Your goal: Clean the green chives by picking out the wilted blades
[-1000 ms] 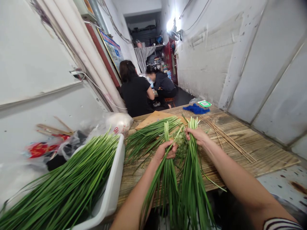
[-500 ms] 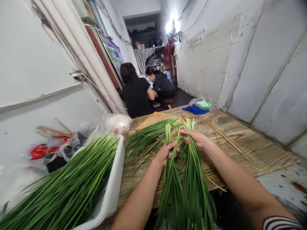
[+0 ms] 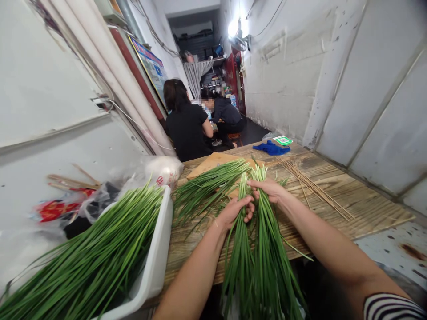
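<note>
Head view showed two hands close together above a wooden surface, each gripping a bunch of long green leaves with pale ends. The left hand was curled around the left bunch, fingers closed just below its pale ends. The right hand pinched the right bunch near the top, its fingertips reaching toward the pale ends of the left bunch; whether they touched could not be told. Both bunches hung pale ends up, their green blades falling past the near edge of the surface, side by side and overlapping lower down.

Behind the left hand, a loose pile of leaves lay on the surface, partly over a tan board. At the left stood a white tub heaped with more greens, beside a pale plastic bag. Thin sticks lay to the right of the right hand, with a blue cloth and a green-edged card toward the far edge. Beyond sat two people in dark clothes.
</note>
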Tool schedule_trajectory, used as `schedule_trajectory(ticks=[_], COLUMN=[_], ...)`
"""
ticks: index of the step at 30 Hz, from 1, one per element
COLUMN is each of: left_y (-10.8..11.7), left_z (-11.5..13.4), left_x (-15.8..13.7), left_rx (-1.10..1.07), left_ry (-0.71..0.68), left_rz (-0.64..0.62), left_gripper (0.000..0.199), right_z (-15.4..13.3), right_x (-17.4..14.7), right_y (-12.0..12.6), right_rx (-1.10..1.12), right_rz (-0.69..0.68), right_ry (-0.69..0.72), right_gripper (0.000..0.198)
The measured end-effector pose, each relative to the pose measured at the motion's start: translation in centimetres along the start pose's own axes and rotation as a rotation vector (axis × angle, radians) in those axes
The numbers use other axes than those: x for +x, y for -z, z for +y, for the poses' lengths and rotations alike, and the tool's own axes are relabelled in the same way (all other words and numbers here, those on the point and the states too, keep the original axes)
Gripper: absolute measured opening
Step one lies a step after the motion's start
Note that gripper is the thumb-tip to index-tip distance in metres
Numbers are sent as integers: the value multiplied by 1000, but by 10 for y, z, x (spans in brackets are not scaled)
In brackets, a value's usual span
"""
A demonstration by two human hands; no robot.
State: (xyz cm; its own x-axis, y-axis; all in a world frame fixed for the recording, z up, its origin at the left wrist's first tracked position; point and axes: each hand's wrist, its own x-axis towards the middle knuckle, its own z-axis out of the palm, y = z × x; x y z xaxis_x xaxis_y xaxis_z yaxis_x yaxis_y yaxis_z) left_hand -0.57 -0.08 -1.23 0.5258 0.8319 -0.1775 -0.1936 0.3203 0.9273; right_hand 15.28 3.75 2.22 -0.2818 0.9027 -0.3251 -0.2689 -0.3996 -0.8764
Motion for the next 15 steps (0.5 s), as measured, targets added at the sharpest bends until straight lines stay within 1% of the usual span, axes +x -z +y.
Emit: schedule_trajectory(ticks=[4, 6, 8, 10, 13, 15], left_y=[-3, -2, -1, 1, 4, 6], left_z=[2, 3, 3, 4, 5, 7], left_x=[-3, -3, -2, -1, 3, 4], left_rx=[-40, -76, -148, -259, -427, -487], left_ry=[11, 20, 46, 71, 56, 61], left_rz=[-54, -71, -57, 16, 204, 296], left_gripper=[37, 34, 28, 22, 13, 13], right_z=[4, 6, 6, 5, 1, -2], right_x=[4, 7, 9, 10, 7, 4], right_y=[1, 3, 5, 6, 5, 4], right_rx=[1, 6, 10, 33, 90, 109], right_rz=[10, -19, -54, -49, -23, -40], right_ry=[17, 27, 9, -2, 10, 2], right_gripper=[30, 30, 29, 27, 26, 27])
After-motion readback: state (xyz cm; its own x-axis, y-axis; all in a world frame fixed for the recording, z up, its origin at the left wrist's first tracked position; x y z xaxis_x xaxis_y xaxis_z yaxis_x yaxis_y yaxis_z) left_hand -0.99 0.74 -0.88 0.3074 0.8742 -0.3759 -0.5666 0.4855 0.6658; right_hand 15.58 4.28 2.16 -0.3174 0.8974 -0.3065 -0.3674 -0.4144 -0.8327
